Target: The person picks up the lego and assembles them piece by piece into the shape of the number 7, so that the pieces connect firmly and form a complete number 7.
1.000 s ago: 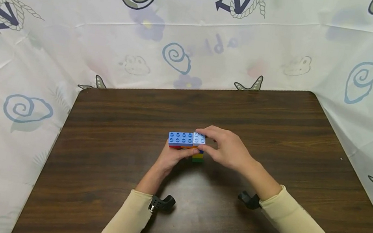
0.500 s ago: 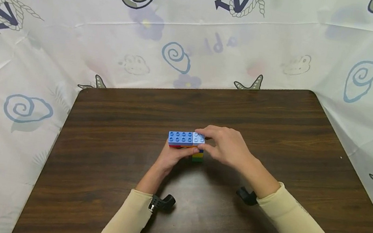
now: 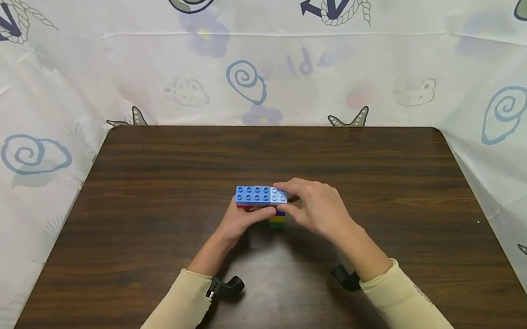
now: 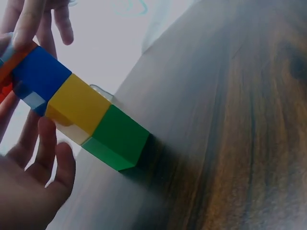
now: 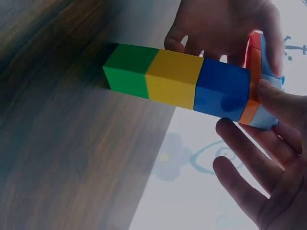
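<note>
A tower of toy building bricks stands upright on the table: green point(image 5: 132, 72) lowest, then yellow point(image 5: 175, 79), dark blue point(image 5: 223, 88) and a thin orange brick point(image 5: 252, 91). A pale blue brick point(image 3: 278, 196) tops it. Beside that, a longer blue brick point(image 3: 252, 195) reaches out leftward, with a red brick point(image 5: 254, 41) under it. My left hand point(image 3: 237, 221) grips this overhanging part, thumb on the near side; some of its fingers are hidden beneath. My right hand point(image 3: 318, 209) pinches the pale blue brick between thumb and fingers.
The dark wood-grain table point(image 3: 166, 173) extends around the tower on all sides. Behind it and along its sides hangs a white printed sheet point(image 3: 155, 70). Each wrist wears a black camera mount, the left one point(image 3: 228, 288) nearer the table's front.
Both hands keep their hold on the top bricks and the tower stays put. Everything shifts slightly left in the head view, as the camera moves a little.
</note>
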